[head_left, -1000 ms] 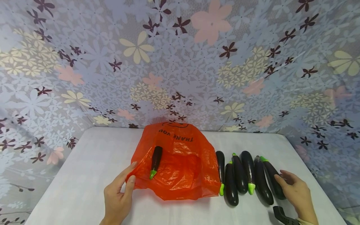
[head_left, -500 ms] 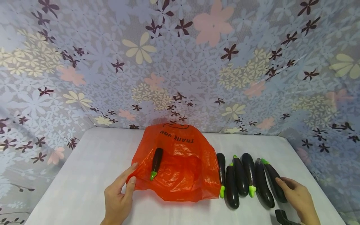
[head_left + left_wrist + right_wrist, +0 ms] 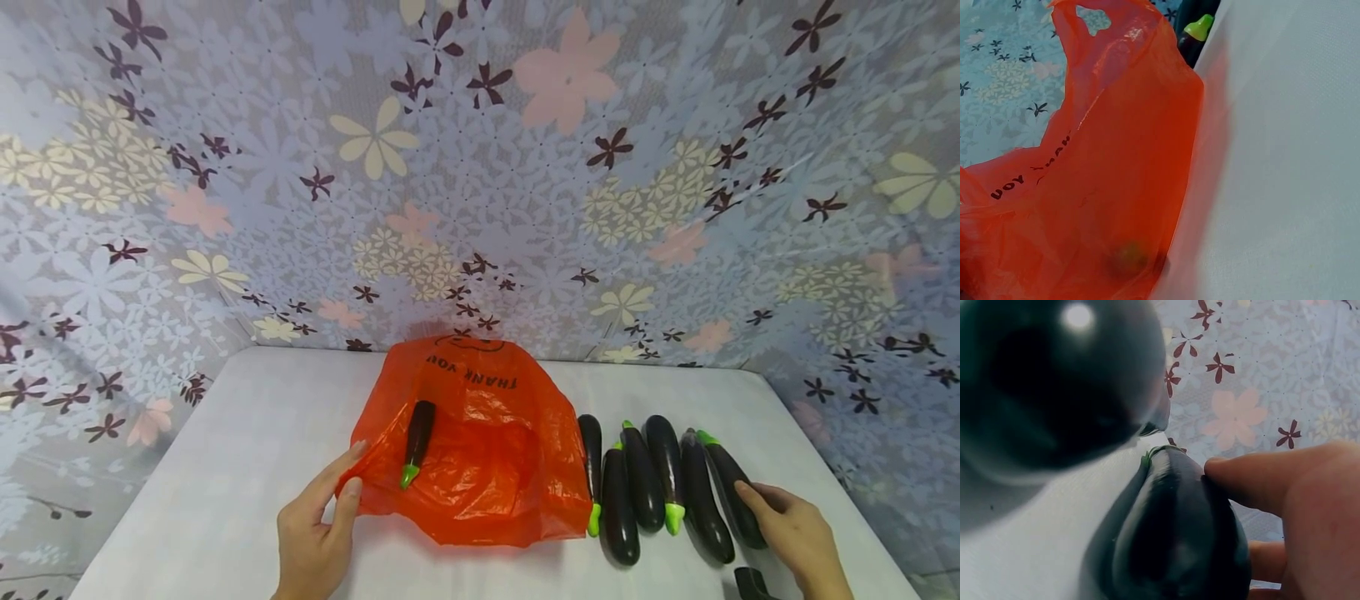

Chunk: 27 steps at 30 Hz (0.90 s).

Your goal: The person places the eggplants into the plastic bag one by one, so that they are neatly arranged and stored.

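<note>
In the head view a red plastic bag (image 3: 487,467) printed THANK YOU lies spread with its mouth toward the person. My left hand (image 3: 318,521) holds the bag's left edge between thumb and fingers. A small dark eggplant (image 3: 420,437) with a green stem lies inside the bag, at its left. The left wrist view shows the bag (image 3: 1129,156) hiding that hand. My right hand (image 3: 795,529) grips the rightmost eggplant (image 3: 731,483), which lies on the table. In the right wrist view its thumb is on the eggplant (image 3: 1179,531), other fingers along the side.
Several more dark eggplants (image 3: 641,479) lie in a row between the bag and my right hand. A white cloth (image 3: 217,467) covers the table. Flower-patterned cloth (image 3: 480,183) stands behind and along both sides. A black strap (image 3: 750,583) shows at the right wrist.
The fingers of my right hand have drawn closer in on the rightmost eggplant. My left hand and the bag stay in place; the view tilts slightly upward.
</note>
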Each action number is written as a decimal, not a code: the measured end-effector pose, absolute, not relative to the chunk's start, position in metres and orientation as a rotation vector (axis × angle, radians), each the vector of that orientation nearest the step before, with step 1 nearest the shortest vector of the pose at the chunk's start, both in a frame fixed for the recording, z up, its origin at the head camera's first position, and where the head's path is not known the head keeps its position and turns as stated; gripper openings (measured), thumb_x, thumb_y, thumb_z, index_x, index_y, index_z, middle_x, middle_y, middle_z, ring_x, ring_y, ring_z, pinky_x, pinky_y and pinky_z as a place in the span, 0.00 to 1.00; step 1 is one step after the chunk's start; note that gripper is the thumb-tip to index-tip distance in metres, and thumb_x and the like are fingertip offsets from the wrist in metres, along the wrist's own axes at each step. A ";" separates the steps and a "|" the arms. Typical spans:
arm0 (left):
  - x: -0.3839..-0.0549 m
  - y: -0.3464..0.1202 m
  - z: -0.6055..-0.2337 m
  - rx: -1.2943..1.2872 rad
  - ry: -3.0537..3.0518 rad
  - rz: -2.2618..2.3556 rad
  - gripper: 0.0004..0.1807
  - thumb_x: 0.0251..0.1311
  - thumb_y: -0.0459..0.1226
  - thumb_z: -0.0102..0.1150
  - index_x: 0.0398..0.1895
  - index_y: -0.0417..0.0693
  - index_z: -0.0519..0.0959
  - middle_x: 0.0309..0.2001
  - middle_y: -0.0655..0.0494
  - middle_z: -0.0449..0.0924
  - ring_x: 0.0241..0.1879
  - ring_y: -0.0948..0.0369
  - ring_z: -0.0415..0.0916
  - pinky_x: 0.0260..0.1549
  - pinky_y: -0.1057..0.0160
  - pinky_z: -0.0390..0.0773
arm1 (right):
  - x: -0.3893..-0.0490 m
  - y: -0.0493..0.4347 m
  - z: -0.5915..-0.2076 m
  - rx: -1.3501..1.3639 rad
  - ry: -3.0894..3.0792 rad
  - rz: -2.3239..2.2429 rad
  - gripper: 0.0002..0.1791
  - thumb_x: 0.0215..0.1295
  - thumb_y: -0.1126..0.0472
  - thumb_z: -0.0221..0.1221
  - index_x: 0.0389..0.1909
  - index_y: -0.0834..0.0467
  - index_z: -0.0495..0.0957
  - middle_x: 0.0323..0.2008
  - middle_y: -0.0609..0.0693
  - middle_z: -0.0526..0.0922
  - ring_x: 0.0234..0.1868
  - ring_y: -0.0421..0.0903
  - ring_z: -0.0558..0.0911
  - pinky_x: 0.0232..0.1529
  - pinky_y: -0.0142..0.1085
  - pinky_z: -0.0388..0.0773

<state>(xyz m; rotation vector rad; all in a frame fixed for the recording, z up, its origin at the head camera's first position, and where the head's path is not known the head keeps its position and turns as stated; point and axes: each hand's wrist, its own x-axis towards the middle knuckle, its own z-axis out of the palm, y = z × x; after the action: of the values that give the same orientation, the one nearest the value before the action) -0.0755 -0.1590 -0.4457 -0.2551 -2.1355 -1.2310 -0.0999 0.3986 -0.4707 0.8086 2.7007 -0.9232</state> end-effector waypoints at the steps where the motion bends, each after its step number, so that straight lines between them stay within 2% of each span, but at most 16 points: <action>1: -0.075 -0.159 -0.446 -0.255 -2.135 -1.232 0.18 0.62 0.24 0.62 0.56 0.37 0.82 0.53 0.46 0.85 0.57 0.71 0.78 0.54 0.76 0.72 | -0.100 0.398 -0.471 0.818 2.701 -0.922 0.53 0.69 0.26 0.43 0.67 0.74 0.64 0.66 0.76 0.64 0.61 0.77 0.67 0.56 0.67 0.70; 10: -0.075 -0.159 -0.446 -0.270 -2.130 -1.237 0.19 0.62 0.23 0.62 0.56 0.37 0.82 0.53 0.46 0.85 0.57 0.70 0.78 0.54 0.76 0.73 | -0.100 0.393 -0.473 0.913 2.766 -0.952 0.48 0.70 0.30 0.47 0.65 0.73 0.68 0.63 0.74 0.69 0.60 0.75 0.70 0.57 0.66 0.71; 27: -0.076 -0.161 -0.444 -0.304 -2.084 -1.262 0.20 0.60 0.21 0.61 0.56 0.37 0.82 0.53 0.45 0.84 0.57 0.68 0.79 0.54 0.74 0.74 | -0.098 0.385 -0.460 1.006 2.765 -0.993 0.49 0.70 0.29 0.47 0.66 0.72 0.68 0.65 0.73 0.68 0.61 0.74 0.69 0.55 0.65 0.73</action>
<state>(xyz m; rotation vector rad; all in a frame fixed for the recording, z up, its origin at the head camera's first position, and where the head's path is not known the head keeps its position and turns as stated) -0.0765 -0.1606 -0.4442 -0.3042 -2.0837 -1.2621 -0.0983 0.3851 -0.4600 1.0064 2.7646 -0.9929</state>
